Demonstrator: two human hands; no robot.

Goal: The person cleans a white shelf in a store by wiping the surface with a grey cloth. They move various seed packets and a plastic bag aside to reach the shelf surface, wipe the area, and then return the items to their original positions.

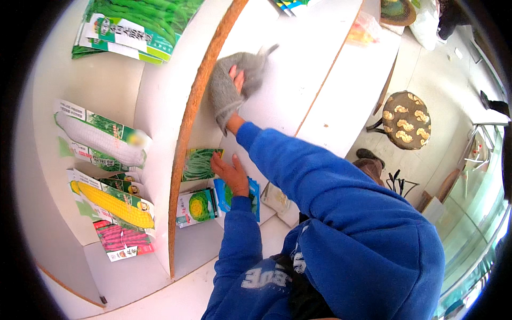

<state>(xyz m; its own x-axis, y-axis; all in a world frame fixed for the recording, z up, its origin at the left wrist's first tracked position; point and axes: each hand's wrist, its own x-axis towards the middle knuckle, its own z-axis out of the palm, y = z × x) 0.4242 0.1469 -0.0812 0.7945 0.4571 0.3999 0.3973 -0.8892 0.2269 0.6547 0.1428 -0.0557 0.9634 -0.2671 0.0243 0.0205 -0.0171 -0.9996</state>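
Observation:
My right hand (237, 80) holds a grey cloth (250, 66), partly blurred, against the white shelf surface (288, 80), just right of a brown-edged divider (192, 108). Part of the cloth covers the hand. Below it, my left hand (232, 174) has its thumb apart from its fingers; the fingertips meet the right edge of a green bean seed packet (198, 165). Near that wrist are blue packets (255, 196), partly behind the sleeve, and a packet with a round leafy vegetable picture (200, 206).
Left of the divider stand a white corn packet (104, 140), a yellow corn packet (116, 204), a pink-and-red packet (124, 238) and large green packets (136, 28). A clear plastic bag (364, 30) lies at the upper right. A patterned round stool (407, 120) stands on the tiled floor.

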